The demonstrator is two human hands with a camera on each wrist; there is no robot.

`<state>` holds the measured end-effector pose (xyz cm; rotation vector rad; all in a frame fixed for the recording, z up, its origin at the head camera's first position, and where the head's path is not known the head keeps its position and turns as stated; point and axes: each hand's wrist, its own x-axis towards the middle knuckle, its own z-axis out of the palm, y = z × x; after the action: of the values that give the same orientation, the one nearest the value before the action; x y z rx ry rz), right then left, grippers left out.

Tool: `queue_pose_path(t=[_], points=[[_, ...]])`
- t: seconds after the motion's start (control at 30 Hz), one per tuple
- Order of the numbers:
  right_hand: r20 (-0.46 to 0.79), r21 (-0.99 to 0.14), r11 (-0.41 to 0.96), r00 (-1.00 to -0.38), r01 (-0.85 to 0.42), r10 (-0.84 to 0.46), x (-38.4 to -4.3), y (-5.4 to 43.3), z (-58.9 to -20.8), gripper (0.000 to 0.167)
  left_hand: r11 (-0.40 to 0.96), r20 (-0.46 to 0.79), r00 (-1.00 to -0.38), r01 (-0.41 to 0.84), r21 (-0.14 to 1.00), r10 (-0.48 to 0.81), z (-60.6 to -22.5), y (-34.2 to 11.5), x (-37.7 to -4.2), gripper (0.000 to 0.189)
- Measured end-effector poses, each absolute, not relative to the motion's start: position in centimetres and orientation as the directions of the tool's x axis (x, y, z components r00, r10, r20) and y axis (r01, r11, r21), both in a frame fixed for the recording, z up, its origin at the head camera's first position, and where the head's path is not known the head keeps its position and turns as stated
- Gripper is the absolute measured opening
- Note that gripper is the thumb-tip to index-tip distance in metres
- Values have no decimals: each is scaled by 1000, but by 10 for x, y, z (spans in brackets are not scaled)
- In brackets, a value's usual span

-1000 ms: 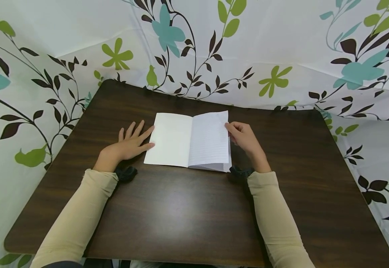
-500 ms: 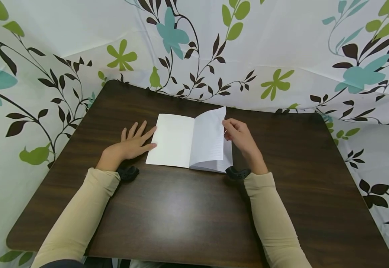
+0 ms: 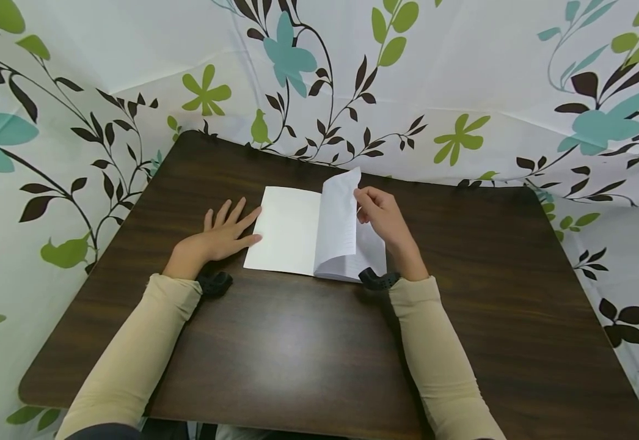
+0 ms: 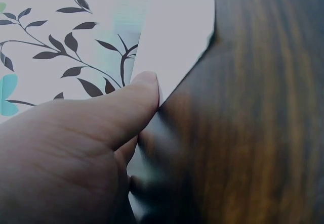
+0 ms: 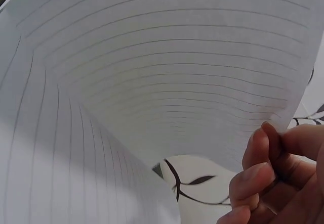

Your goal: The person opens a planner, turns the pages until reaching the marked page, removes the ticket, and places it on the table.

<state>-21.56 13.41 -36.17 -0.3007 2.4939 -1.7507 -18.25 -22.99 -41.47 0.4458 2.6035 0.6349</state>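
An open notebook [image 3: 286,232] lies on the dark wooden table, its left side a plain white page or inner cover. My right hand [image 3: 385,219] pinches the outer edge of a lined page [image 3: 337,214], which stands lifted and curved above the right side. In the right wrist view the page's ruled lines [image 5: 177,52] show, with thumb and fingertips gripping its edge. With fingers spread, my left hand [image 3: 215,238] rests at the notebook's left edge; thumb and index fingertip touch it. The left wrist view shows the thumb [image 4: 144,90] lying against the white edge.
The dark brown table [image 3: 292,342] extends around the notebook on all sides. A white cloth [image 3: 149,49] printed with leaves and flowers hangs behind and beside the table. Black wrist devices [image 3: 215,284] sit under both forearms.
My right hand has moved left, lifting the lined page higher and curling it toward the notebook's middle. More of the page beneath shows. The left hand stays in place on the left edge.
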Motion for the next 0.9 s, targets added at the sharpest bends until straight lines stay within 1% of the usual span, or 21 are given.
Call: queue_pose_path(t=[0.17,0.33,0.47,0.67,0.9], points=[[40,-944,311,-975,-109,-220,-217,120,-361,31,841,-313,-862,207,499,398,-416,-230,-182,83],[34,-949,299,-973,-102,-226,-218,108,-363,29,851,-316,-865,209,481,391,-419,-231,-184,80],[22,-946,309,-974,-94,-227,-219,101,-364,29,852,-322,-863,206,481,390,-418,-231,-184,80],[17,-938,332,-969,-101,-246,-220,91,-367,30,856,-322,-866,201,476,383,-419,-232,-183,84],[13,-928,357,-965,-109,-262,-220,80,-373,31,850,-328,-859,202,486,392,-414,-232,-183,82]])
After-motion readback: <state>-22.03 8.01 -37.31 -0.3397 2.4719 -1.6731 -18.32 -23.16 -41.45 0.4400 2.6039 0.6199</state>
